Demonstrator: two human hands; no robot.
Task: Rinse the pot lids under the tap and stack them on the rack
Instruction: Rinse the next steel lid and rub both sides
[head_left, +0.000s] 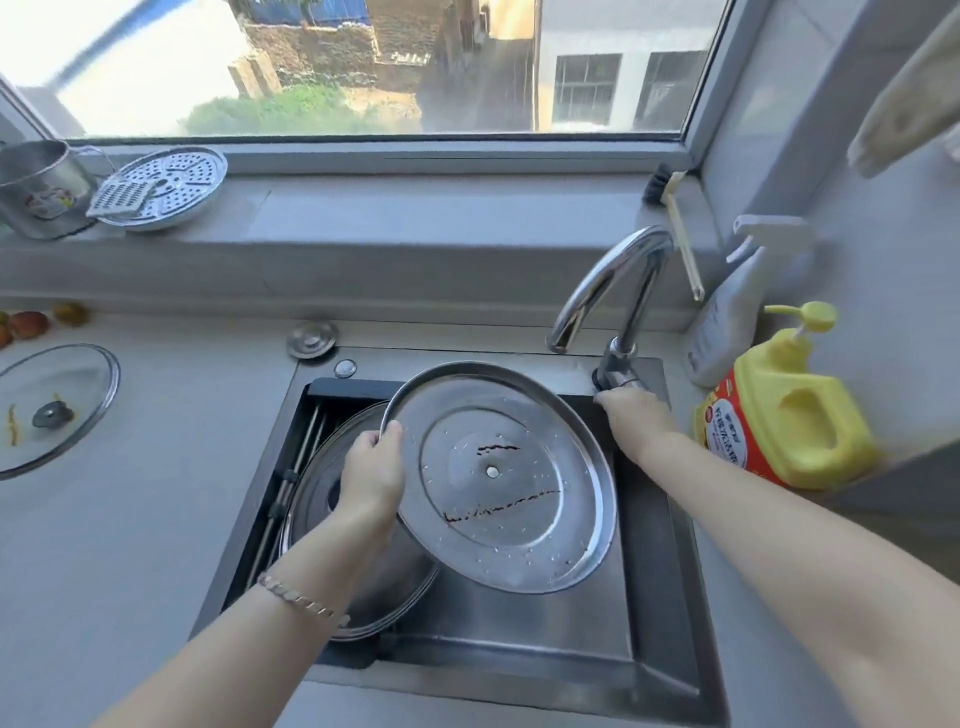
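Note:
My left hand (371, 470) grips the left rim of a steel pot lid (511, 478), held tilted over the sink with its dirty underside facing me. Dark streaks and specks cling to that underside. A second, larger steel lid (358, 582) lies below it in the sink (649, 597), partly hidden by my hand and the held lid. My right hand (631, 415) rests on the tap handle (615, 371) at the base of the curved chrome tap (610, 283). No water runs from the spout. A glass lid (54, 402) lies on the counter at the left.
A metal rack (296, 467) runs along the sink's left side. A yellow pump bottle (789, 410) and a spray bottle (727, 312) stand right of the tap. On the windowsill sit a steamer plate (166, 187), a grater and a steel pot (39, 189).

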